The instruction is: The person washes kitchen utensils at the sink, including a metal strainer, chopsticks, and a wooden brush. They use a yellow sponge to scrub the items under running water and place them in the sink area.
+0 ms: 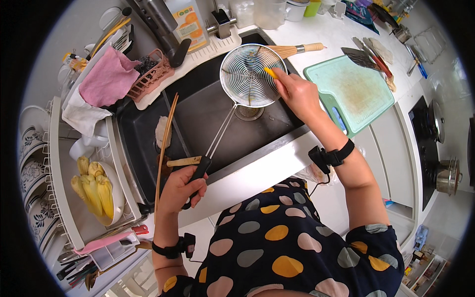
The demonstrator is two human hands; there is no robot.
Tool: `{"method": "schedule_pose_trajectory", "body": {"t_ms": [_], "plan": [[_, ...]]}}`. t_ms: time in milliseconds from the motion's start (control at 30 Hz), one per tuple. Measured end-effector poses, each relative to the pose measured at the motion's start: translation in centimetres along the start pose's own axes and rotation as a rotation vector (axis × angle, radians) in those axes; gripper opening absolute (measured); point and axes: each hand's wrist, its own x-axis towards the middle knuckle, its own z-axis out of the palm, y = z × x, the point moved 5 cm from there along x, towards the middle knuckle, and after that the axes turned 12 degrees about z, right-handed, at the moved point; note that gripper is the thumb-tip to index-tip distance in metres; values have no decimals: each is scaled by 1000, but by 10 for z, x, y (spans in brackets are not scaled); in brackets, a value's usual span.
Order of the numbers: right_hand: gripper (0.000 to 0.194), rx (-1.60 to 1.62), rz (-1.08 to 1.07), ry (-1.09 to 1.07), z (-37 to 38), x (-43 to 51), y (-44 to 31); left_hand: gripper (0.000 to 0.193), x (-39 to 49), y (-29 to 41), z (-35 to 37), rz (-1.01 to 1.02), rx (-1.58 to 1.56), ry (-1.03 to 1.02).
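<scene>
My left hand (185,187) is closed on the black handle of a wire spider strainer (252,76), which is held over the dark double sink (219,92). My right hand (298,89) pinches a small yellow object (271,72) against the right part of the strainer's wire mesh; its kind cannot be told. Long wooden chopsticks (167,137) lie across the left basin beside my left hand. A pale, flat piece (163,131) rests in that basin. Near my left fingers is a short wooden handle (183,161). Behind the strainer, a bamboo brush (297,49) lies at the sink's far edge.
Right of the sink lies a green cutting board (352,92) with a spatula (360,57) at its far corner. At left, a white bowl (118,193) of corn cobs stands in a pull-out rack. A pink cloth (109,76) and a sponge basket (150,80) sit behind the left basin.
</scene>
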Motion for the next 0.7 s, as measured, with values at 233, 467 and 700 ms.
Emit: {"method": "schedule_pose_trajectory", "body": {"t_ms": [233, 467, 700], "plan": [[33, -83, -27, -10, -8, 2, -2, 8, -1, -2, -1, -39, 4, 17], [33, -122, -10, -15, -9, 4, -5, 7, -2, 2, 0, 3, 125, 18], [25, -206, 20, -45, -6, 7, -6, 4, -4, 5, 3, 23, 212, 32]]}}
